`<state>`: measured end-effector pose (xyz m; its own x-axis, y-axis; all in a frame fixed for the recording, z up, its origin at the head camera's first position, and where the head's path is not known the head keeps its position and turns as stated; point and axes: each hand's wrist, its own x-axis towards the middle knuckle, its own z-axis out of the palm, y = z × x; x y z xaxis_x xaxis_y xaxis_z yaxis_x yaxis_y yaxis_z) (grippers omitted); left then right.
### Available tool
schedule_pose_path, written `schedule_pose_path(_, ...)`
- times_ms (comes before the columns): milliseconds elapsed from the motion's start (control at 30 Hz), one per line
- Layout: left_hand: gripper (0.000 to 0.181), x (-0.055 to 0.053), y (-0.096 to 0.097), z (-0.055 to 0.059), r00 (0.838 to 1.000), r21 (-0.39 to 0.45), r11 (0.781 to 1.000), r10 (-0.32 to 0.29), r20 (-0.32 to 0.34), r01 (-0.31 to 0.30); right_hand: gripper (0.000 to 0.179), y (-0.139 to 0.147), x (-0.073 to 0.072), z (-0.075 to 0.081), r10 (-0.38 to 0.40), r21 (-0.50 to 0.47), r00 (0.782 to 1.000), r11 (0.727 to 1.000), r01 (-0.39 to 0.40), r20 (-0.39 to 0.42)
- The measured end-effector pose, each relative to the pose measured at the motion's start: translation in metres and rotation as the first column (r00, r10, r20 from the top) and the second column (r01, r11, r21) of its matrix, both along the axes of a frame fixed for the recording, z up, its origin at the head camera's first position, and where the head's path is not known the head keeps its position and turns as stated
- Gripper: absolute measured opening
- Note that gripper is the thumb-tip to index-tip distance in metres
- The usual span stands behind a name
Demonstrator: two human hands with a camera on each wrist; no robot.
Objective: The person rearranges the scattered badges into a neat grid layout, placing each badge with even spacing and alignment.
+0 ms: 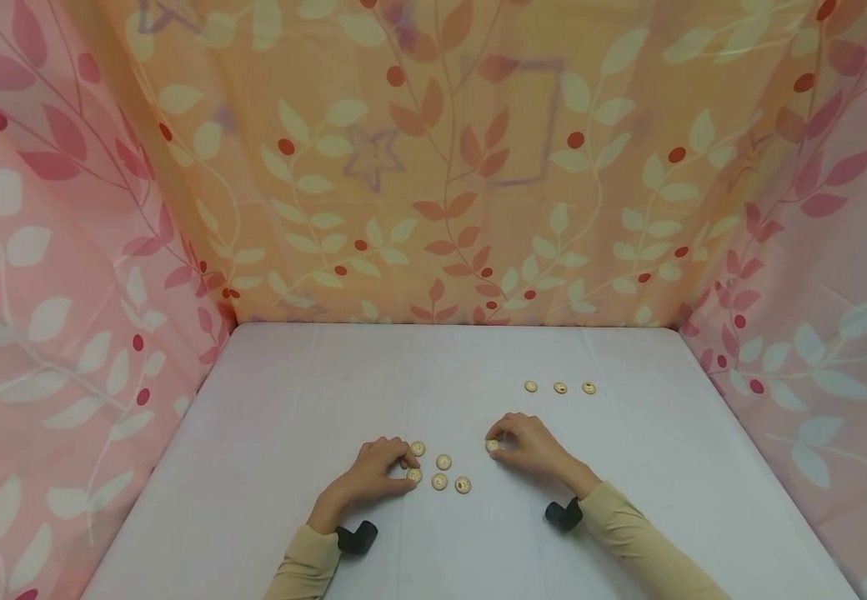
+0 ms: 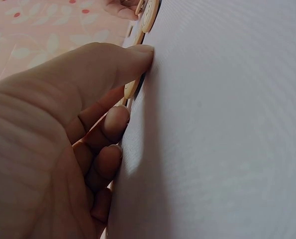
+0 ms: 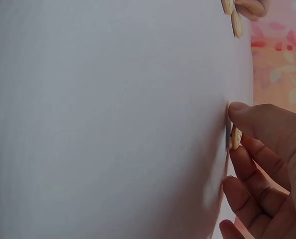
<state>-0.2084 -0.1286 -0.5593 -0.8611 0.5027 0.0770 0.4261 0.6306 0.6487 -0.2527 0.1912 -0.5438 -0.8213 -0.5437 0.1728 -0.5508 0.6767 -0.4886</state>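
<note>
My left hand (image 1: 375, 472) pinches a round wooden disc (image 1: 414, 476) between thumb and fingers at the table surface. The left wrist view shows that disc (image 2: 131, 89) partly hidden behind the thumb. Farther right, my right hand (image 1: 529, 442) holds another pale wooden disc (image 1: 492, 446) by its edges. Seen from the right wrist, this disc (image 3: 236, 137) sits between thumb and fingertips, with a dark shadow beside it. Several more discs (image 1: 439, 482) with dark markings lie flat in a loose cluster just right of the left hand.
Three similar discs (image 1: 560, 387) form a row toward the back right of the white table (image 1: 313, 392). Leaf-patterned cloth (image 1: 448, 167) hangs behind and on both sides. Black wrist devices (image 1: 357, 537) sit at both sleeves.
</note>
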Motion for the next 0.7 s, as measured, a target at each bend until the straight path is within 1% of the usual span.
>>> schedule_pose_path(133, 0.02, 0.0, 0.0, 0.0, 1.0, -0.006, 1.0, -0.003, -0.002, 0.003, 0.021, 0.006, -0.002, 0.001, -0.036, -0.014, 0.999, 0.999, 0.036, -0.002)
schedule_pose_path(233, 0.02, -0.001, -0.001, 0.0, 1.0, -0.005, 1.0, -0.006, -0.004, 0.006, 0.019, 0.01, -0.005, 0.001, -0.087, -0.009, 0.996, 0.996, 0.087, 0.017)
schedule_pose_path(333, 0.02, -0.001, -0.001, 0.0, 1.0, -0.006, 1.0, -0.008, -0.008, 0.008, 0.017, 0.014, -0.008, -0.001, -0.128, 0.004, 0.992, 0.992, 0.128, 0.018)
schedule_pose_path(467, 0.02, -0.001, -0.001, -0.001, 1.0, 0.003, 1.0, -0.008, -0.001, 0.008, 0.018, 0.019, -0.012, -0.002, -0.156, 0.003, 0.988, 0.988, 0.156, 0.0)
schedule_pose_path(567, 0.02, 0.0, -0.001, -0.001, 1.0, -0.002, 1.0, -0.005, 0.003, 0.005, 0.02, 0.023, -0.014, -0.003, -0.174, 0.002, 0.984, 0.985, 0.175, -0.029)
schedule_pose_path(700, 0.02, -0.001, -0.001, -0.002, 1.0, -0.01, 1.0, 0.0, -0.001, 0.0, 0.021, 0.028, -0.016, -0.002, -0.213, -0.012, 0.976, 0.977, 0.213, -0.033)
